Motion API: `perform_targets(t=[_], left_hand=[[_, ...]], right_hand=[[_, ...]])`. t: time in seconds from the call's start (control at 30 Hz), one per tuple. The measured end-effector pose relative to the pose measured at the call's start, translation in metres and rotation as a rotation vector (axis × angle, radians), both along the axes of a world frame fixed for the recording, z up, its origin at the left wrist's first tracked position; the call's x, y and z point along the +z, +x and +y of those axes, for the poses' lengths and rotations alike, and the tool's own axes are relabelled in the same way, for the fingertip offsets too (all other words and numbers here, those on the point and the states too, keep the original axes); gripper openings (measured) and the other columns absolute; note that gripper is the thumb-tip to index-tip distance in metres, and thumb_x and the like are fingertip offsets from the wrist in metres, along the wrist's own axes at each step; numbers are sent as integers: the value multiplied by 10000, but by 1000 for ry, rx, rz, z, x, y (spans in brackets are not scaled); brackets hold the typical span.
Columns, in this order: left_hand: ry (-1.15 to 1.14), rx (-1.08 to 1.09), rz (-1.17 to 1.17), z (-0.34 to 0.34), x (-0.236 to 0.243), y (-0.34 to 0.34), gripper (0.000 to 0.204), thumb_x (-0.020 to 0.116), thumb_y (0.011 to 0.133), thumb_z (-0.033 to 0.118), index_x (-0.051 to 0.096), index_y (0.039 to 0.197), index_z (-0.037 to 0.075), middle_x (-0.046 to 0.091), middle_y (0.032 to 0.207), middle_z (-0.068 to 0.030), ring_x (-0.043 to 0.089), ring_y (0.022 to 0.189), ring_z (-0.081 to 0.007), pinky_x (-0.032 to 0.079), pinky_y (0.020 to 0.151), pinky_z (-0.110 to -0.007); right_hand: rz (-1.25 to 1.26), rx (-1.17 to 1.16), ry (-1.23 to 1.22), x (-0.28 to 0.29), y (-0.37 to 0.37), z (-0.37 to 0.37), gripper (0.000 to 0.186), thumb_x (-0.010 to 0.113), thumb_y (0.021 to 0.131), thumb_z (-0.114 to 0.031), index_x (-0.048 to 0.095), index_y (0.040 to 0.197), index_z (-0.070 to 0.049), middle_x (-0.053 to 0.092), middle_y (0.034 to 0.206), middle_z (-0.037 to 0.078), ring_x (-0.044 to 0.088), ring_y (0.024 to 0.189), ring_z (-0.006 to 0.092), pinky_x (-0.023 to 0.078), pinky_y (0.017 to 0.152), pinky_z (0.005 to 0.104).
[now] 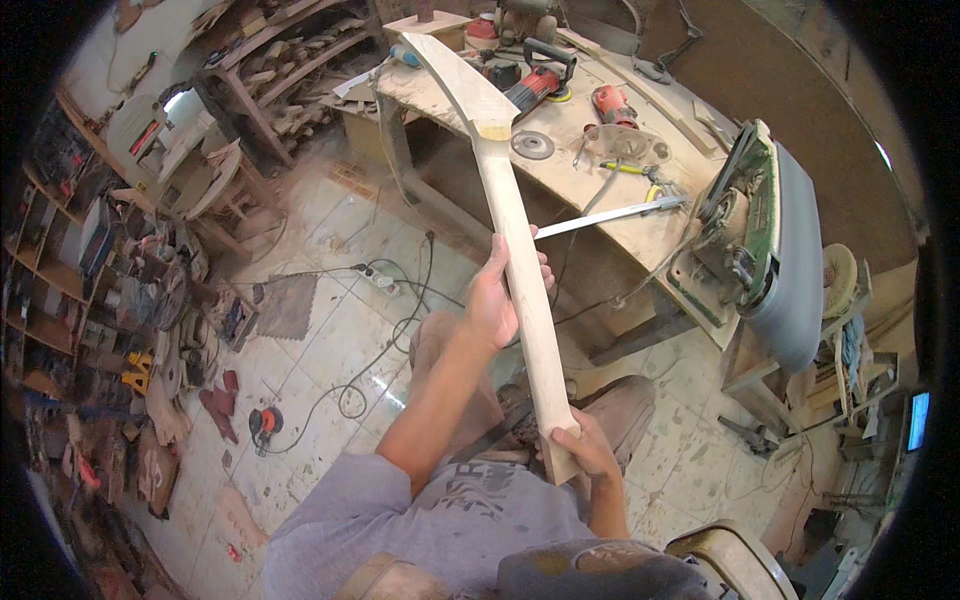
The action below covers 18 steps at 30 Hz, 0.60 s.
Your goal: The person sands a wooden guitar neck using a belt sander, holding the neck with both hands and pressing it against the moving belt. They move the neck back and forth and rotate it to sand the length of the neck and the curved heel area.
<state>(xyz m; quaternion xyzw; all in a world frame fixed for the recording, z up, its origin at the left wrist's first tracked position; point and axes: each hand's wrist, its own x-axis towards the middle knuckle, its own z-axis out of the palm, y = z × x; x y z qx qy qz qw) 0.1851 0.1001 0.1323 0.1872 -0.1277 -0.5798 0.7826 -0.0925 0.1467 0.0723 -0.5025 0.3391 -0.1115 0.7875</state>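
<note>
A pale, unfinished wooden guitar neck (522,235) slants across my view, its wide headstock at the far end and its blocky heel near my lap. My left hand (492,305) is closed around the middle of the shaft, with fingertips showing on the right side. Lower down, my right hand (590,447) grips the heel end, thumb on top. Just beyond my left fingers a thin metal straightedge (610,215) juts over the bench edge; whether it touches the neck I cannot tell.
A dusty workbench (560,170) ahead bears a red and black power tool (540,85), a second red tool (612,104), a grey disc (532,145) and a green belt sander (745,220). Cables (350,385) and a small orange sander (265,425) lie on the tiled floor. Cluttered shelves (50,260) line the left.
</note>
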Motion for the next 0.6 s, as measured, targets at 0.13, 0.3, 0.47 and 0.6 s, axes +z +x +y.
perform_targets(t=[0.13,0.3,0.47,0.6], left_hand=[[-43,19,-170,0,21,-15,652,371,1086,518,388,1482,0,589,1048,-95,606,957,-213,524,938,-410],[-82,53,-245,0,50,-33,682,360,1078,542,381,1486,-3,582,1058,-92,605,970,-185,530,911,-378],[-95,124,-471,-2,85,-47,642,379,1085,519,476,1415,-23,603,999,-77,618,930,-159,544,848,-332],[-29,179,-1008,-4,131,-42,521,442,1099,427,620,1281,-27,630,940,-99,636,822,-181,531,755,-323]], right_hand=[[126,-32,-484,-7,3,-8,647,832,833,-322,562,1320,8,701,1084,117,681,987,240,531,885,373],[243,-204,-688,48,25,-5,691,863,779,-343,584,1311,-2,709,1103,158,680,1019,269,512,927,376],[288,-197,-1311,80,18,-12,625,861,797,-301,618,1290,-2,714,1103,170,697,976,334,551,854,388],[183,-202,-1384,191,-18,-7,541,865,790,-221,675,1257,-24,711,1123,160,697,1012,310,560,858,392]])
